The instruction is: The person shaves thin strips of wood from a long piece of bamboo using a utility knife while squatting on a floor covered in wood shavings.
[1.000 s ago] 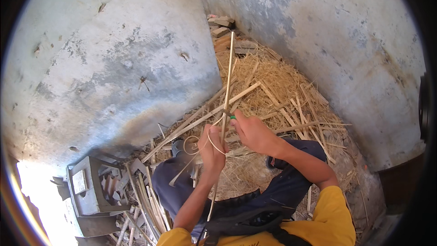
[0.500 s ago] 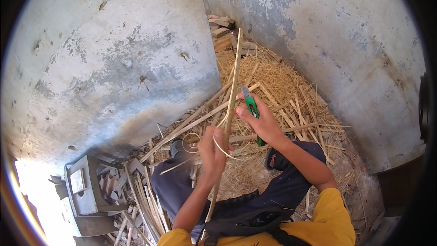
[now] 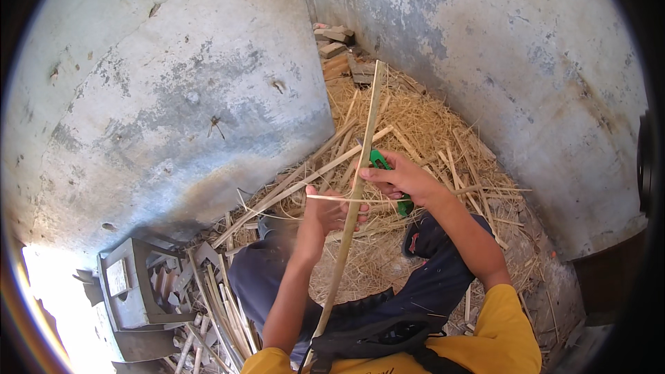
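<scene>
1 long wooden strip (image 3: pixel 342 256): left hand (image 3: pixel 318 216) at 9 o'clock, half-open, fingers behind it, contact unclear; right hand (image 3: pixel 403 176) at 3 o'clock, curled around a green cutter (image 3: pixel 379 160).

Just right of centre, toward 3 o'clock: your right hand (image 3: pixel 405 179) covers the middle of the green cutter (image 3: pixel 378 159); its blade is too small to read clearly. Toward 6: fingers of your left hand (image 3: pixel 318 218) partly behind the long strip (image 3: pixel 367 135), grip unclear. Strip's lower end lost against your body at 6; shirt (image 3: pixel 495 325) lettering cut by the lower edge. Toward 7: brownish smear, blurred, over your left knee (image 3: pixel 260 273). At 8: label (image 3: pixel 118 277) print illegible; doorway glare. At 3: dark round object (image 3: pixel 645 163) cut by the rim.
</scene>
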{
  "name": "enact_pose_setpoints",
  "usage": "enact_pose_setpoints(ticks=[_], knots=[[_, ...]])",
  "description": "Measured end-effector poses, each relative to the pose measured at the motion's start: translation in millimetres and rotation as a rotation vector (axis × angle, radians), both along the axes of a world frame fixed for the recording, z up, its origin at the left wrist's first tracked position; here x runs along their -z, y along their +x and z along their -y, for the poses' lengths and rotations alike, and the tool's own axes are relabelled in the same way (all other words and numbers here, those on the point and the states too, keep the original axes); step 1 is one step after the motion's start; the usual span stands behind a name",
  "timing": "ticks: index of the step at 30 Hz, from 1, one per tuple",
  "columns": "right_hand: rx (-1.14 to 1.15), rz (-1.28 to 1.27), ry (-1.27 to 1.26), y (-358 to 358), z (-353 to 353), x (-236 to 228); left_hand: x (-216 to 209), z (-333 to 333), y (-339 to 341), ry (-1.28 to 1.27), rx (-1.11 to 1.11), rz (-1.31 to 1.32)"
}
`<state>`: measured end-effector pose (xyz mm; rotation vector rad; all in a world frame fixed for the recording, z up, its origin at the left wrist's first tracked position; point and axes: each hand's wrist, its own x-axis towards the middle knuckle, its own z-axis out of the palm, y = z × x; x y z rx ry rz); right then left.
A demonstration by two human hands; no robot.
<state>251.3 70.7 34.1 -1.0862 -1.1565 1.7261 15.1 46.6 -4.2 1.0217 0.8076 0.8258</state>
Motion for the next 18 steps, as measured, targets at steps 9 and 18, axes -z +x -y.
enact_pose_setpoints(ticks=[9, 18], knots=[[0.006, 0.019, 0.037, 3, 3, -7, 10, -6, -9, -0.210, 0.202, 0.307], [-0.087, 0.088, 0.012, 20, -1, -11, 5, -3, -4, -0.341, 0.325, 0.395]])
